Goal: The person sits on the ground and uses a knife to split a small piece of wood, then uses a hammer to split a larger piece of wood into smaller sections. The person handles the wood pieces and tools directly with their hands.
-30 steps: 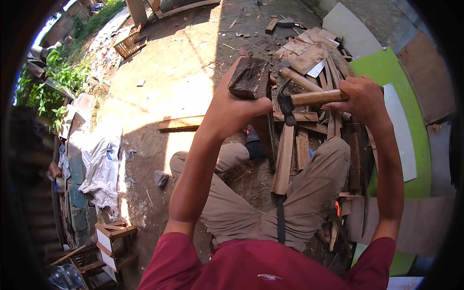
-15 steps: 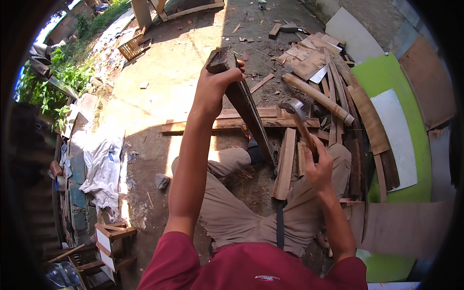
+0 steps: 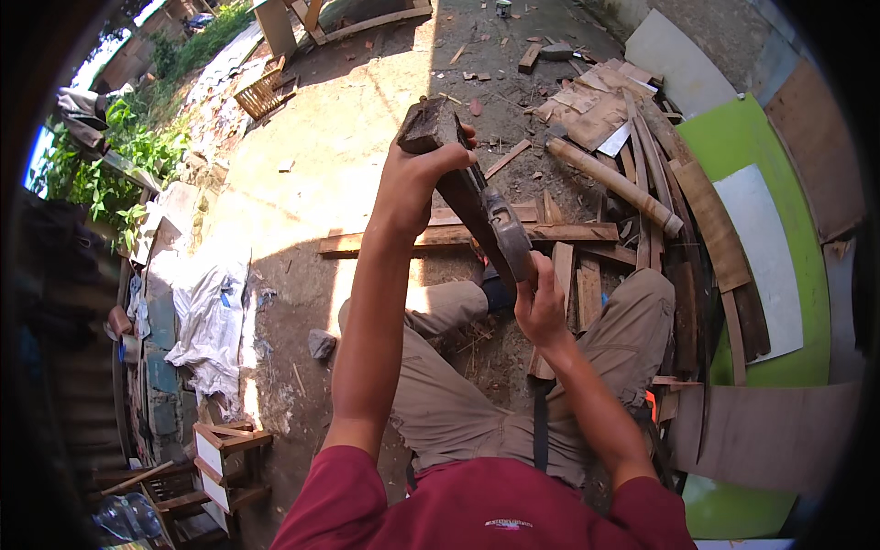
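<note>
My left hand (image 3: 410,183) is wrapped round the upper end of a dark, weathered wooden beam (image 3: 431,124), which stands tilted in front of me. A small nail-like point shows on the beam's top end. In my right hand (image 3: 543,307) is a hammer (image 3: 507,234), its metal head lying along the right side of the beam, below my left hand. Whether the head touches the wood I cannot tell. My fist hides most of the handle, and the beam's lower end is behind the hammer and my right hand.
Light planks (image 3: 467,238) lie across the ground beyond my knees. A round wooden pole (image 3: 614,183) rests on a scrap-wood pile at right, beside green sheets (image 3: 742,147). A white sack (image 3: 211,321) and a small wooden frame (image 3: 229,463) lie at left. A stone (image 3: 321,344) sits near my leg.
My right hand has brought the hammer left from above my right thigh to the beam's side. The beam and my left hand have shifted slightly right and down in the picture.
</note>
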Demonstrator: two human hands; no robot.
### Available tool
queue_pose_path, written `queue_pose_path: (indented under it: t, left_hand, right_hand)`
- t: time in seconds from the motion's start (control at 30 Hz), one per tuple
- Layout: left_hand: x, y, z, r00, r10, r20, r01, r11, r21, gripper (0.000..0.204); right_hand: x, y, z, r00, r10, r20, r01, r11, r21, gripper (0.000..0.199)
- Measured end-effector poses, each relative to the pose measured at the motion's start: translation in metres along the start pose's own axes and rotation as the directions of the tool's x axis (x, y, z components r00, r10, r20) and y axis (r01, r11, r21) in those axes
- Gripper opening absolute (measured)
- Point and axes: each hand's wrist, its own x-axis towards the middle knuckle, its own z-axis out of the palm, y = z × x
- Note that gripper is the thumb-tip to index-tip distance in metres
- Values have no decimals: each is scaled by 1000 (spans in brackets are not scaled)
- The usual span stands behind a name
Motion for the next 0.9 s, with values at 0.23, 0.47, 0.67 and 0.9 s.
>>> queue_pose_path:
  t: [0.23, 0.47, 0.67, 0.9]
  left_hand:
    - [0, 6, 3, 999, -26, 37, 24, 998, 55, 37]
    - [14, -11, -1, 998, -42, 56, 58, 950, -308, 85]
    - [21, -17, 7, 996, -82, -26, 64, 908, -415, 81]
    - [19, -28, 16, 999, -38, 0, 38, 987, -154, 75]
  right_hand:
    - [-3, -5, -7, 1000, -2, -17, 2, 999, -36, 32]
    - [-19, -26, -23, 967, 246, -63, -243, 968, 62, 27]
    - [-30, -61, -45, 940, 340, -13, -338, 937, 90, 27]
    - [-42, -64, -54, 936, 352, -27, -342, 924, 171, 33]
